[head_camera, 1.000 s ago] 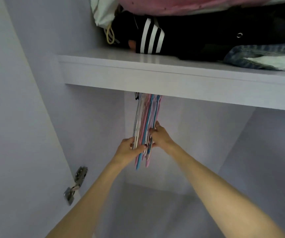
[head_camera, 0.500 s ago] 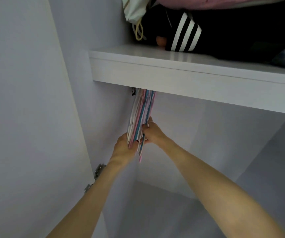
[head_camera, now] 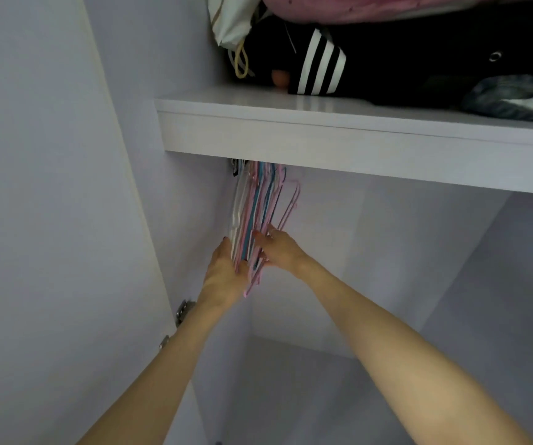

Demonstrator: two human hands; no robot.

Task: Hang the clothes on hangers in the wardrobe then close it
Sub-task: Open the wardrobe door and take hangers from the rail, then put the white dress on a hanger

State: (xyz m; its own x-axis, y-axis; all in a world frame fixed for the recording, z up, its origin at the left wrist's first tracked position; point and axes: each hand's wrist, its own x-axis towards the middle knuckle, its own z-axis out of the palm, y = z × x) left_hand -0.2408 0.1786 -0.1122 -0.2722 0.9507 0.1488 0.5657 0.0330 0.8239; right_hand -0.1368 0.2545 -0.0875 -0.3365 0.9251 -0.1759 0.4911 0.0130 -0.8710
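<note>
Hangers, a tight bunch of thin pink, blue and white wire ones (head_camera: 252, 216), hang under the white wardrobe shelf (head_camera: 323, 136) near its left end. Left hand (head_camera: 225, 274) presses the bunch's left side, fingers mostly straight, curl hidden so grip unclear. Right hand (head_camera: 279, 248) pinches one pink hanger (head_camera: 290, 203), splayed right off the bunch. Folded black garment with white stripes (head_camera: 321, 69), pink fabric (head_camera: 387, 8) and denim (head_camera: 515, 97) lie on the shelf top. Metal door hinge (head_camera: 184, 311) sits on the left wall.
</note>
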